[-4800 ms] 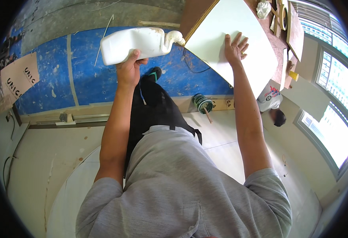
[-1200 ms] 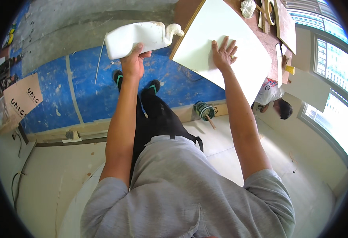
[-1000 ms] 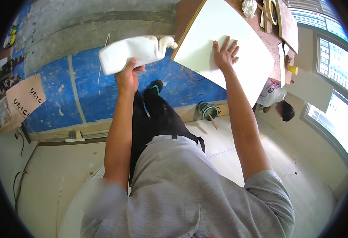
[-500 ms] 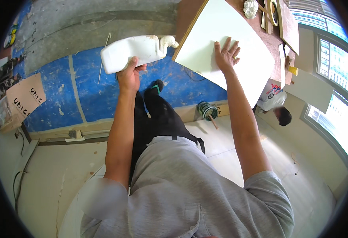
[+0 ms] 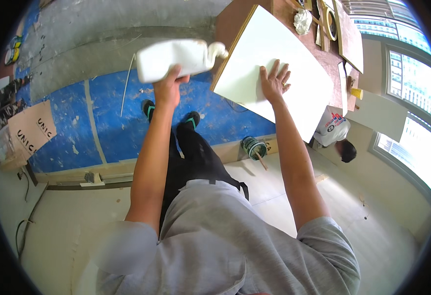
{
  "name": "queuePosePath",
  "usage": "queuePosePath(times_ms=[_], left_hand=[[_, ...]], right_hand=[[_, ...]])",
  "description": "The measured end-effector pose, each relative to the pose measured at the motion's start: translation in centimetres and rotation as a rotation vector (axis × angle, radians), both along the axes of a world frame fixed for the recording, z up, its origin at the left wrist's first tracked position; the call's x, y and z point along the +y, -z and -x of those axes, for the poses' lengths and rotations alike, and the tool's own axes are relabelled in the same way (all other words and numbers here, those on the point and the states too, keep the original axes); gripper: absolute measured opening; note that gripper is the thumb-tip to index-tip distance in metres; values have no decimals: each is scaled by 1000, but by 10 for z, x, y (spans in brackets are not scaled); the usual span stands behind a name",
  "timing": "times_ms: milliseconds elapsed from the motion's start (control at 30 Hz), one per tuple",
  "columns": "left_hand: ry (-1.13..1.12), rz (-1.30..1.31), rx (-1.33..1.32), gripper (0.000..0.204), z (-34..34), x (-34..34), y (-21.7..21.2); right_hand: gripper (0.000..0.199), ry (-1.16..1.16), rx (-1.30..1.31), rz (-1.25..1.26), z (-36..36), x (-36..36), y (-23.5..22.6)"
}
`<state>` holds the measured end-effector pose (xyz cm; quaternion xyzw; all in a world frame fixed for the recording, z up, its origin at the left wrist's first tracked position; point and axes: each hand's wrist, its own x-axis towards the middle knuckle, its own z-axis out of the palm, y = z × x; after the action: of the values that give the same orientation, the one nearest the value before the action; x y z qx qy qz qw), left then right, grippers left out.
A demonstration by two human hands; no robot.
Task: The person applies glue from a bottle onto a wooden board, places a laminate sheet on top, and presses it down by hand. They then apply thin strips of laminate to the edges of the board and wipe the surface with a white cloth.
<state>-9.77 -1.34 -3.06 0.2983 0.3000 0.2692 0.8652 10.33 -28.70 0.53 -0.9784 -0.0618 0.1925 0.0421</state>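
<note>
A smooth white plastic jug [image 5: 173, 60] lies on its side in the air, clamped in the left hand [image 5: 168, 86], spout beside a flat white board [image 5: 274, 69]. The right hand [image 5: 273, 83] rests open on that board, fingers spread. The board leans over the brown wooden surface [image 5: 235, 19]. Below, a blue floor [image 5: 112, 118].

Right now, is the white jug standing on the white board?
No, the left hand holds the white jug in the air beside the white board.
</note>
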Motion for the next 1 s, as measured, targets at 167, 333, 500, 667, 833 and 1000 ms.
queuePosePath(times_ms=[167,333,500,667,833,1000], left_hand=[[38,22,114,48,45,-2,-8],[-13,74,33,44,-20,-2,-10],[-119,362,-134,32,-117,37,-44],[-28,617,-543,30,-155,95,-89],[199,678,-525,38,-92,83,-175],[699,782,-494,45,-59,-14,-173]], right_hand=[[88,20,18,-20,3,2,-7],[84,26,46,-39,1,0,-9],[82,24,112,-82,-11,4,-43],[71,56,-173,-324,-31,-36,-41],[54,99,-49,-760,72,15,-110],[81,-29,-187,-1379,131,82,-208]])
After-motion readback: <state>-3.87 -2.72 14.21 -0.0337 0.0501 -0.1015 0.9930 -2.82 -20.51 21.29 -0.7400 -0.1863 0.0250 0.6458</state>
